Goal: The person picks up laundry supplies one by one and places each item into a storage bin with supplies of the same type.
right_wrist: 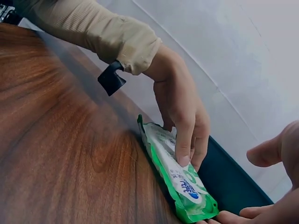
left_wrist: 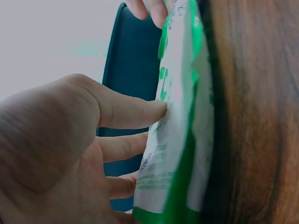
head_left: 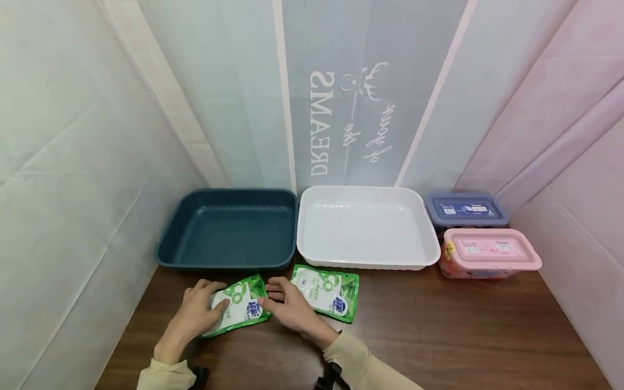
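Observation:
A green and white plastic packet [head_left: 239, 311] lies aslant on the wooden table, in front of a dark teal tray. My left hand [head_left: 192, 311] holds its left end, the thumb [left_wrist: 133, 112] on the printed face and the fingers along the far edge. At the packet's other end is my right hand [head_left: 294, 309]. In the right wrist view its thumb [right_wrist: 264, 154] is raised apart from the packet, while its fingertips [right_wrist: 229, 217] are by the packet's end. A second, matching packet [head_left: 317, 290] lies flat to the right, beyond my right wrist.
Behind the hands stand the teal tray [head_left: 226, 265] and a white tray [head_left: 365, 264], side by side. To their right are a blue-lidded box [head_left: 468, 216] and a pink-lidded box [head_left: 492, 262]. Fabric hangs at the back and both sides.

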{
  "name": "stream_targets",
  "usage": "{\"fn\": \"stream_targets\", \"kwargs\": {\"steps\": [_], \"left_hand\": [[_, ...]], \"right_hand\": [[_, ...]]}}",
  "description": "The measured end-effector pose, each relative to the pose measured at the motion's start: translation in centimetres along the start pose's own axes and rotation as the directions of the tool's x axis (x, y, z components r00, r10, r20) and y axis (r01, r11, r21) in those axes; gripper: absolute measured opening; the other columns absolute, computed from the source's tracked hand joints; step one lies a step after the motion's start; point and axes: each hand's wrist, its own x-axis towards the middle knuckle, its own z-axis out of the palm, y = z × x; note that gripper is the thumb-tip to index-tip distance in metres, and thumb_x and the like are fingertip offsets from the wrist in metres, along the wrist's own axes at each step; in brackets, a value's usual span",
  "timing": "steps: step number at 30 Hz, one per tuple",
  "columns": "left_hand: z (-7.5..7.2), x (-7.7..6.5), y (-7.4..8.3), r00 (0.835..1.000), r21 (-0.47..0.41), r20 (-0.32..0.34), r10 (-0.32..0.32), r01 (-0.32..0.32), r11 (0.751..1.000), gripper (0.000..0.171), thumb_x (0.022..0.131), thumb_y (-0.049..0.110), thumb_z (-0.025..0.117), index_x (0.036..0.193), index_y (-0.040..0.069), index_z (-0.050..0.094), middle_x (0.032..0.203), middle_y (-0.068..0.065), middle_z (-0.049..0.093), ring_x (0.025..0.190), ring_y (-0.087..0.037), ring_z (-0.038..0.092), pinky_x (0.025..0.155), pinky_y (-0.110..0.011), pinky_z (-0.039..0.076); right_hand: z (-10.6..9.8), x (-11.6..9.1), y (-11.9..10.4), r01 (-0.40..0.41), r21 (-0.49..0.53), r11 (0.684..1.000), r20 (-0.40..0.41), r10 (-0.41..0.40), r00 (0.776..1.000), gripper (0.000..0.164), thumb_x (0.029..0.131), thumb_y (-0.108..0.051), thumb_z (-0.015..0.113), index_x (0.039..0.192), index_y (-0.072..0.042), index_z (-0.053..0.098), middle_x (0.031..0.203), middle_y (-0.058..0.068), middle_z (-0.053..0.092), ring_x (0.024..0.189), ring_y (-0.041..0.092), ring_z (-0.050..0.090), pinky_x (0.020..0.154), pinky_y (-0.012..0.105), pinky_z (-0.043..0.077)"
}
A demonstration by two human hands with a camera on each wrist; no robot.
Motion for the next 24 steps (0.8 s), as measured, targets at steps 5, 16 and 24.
{"fn": "stream_targets", "kwargs": {"steps": [5,16,24], "left_hand": [[-0.4,0.2,-0.3,0.998,-0.108,0.052,-0.033,0.039,0.993,0.029,0.103,0.021,0.071,0.127,0.005,0.07,0.126,-0.017,0.066,0.116,-0.037,0.064,0.096,-0.058,0.054],[-1.5,0.2,-2.2,0.962,-0.475,0.241,0.127,0.003,0.88,0.038,0.107,0.017,0.065,0.136,-0.007,0.062,0.126,-0.02,0.07,0.102,-0.024,0.07,0.078,-0.033,0.057],[-1.3,-0.2,-3.4,0.934,-0.686,0.315,0.168,0.102,0.72,0.052,0.11,0.021,0.062,0.147,-0.012,0.049,0.13,-0.019,0.069,0.098,-0.018,0.071,0.081,-0.033,0.06]], "right_hand": [[0.1,0.1,0.3,-0.014,0.042,0.999,-0.015,0.015,1.0,0.06,0.104,-0.02,0.069,0.153,0.006,0.047,0.147,0.022,0.06,0.135,0.041,0.061,0.106,0.052,0.055],[-0.2,0.2,0.4,-0.01,0.085,0.996,-0.022,0.011,1.0,0.055,0.104,-0.016,0.068,0.149,0.009,0.049,0.147,0.024,0.06,0.135,0.04,0.061,0.107,0.05,0.054],[-0.4,0.2,0.5,-0.003,0.107,0.994,-0.026,0.006,1.0,0.05,0.104,-0.015,0.068,0.146,0.006,0.052,0.144,0.021,0.063,0.133,0.036,0.063,0.106,0.045,0.055]]}}
